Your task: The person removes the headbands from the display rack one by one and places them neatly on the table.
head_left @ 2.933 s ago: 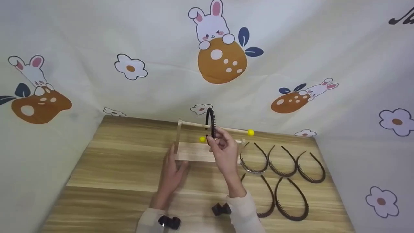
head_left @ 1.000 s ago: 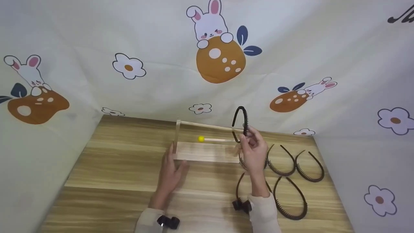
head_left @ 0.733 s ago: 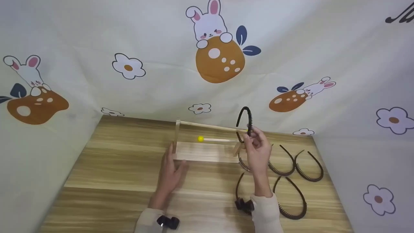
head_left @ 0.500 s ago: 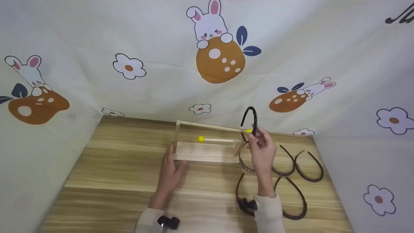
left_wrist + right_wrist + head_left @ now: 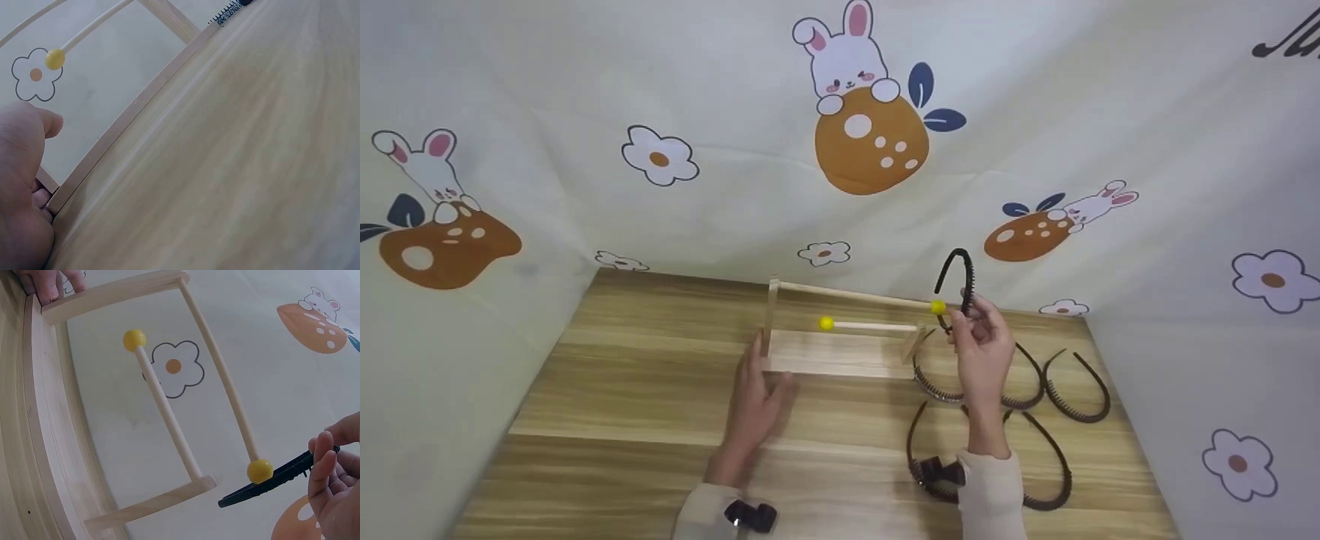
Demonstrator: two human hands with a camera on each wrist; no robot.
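My right hand (image 5: 984,349) pinches a black toothed headband (image 5: 968,274) between thumb and fingers, upright with its opening toward the left. In the head view, the yellow ball (image 5: 938,307) ending the upper rod (image 5: 855,292) overlaps the headband's opening; in the right wrist view it overlaps the headband's side. Both rods belong to a pale wooden rack (image 5: 840,352). The lower rod (image 5: 169,413) has its own yellow ball (image 5: 134,340) at its free end. My left hand (image 5: 754,409) touches the rack's left end, fingers along the upright (image 5: 772,315), thumb extended near the base's front edge.
Several dark toothed headbands lie on the wood-grain table (image 5: 622,420) right of the rack, including one at the far right (image 5: 1099,405) and one in front (image 5: 1057,457). My right arm partly covers some. A printed cloth (image 5: 720,210) stands behind the table.
My right hand has moved right with the headband, from mid-rod to the upper rod's ball, which shows clearly again. My left hand and the rack have stayed put.
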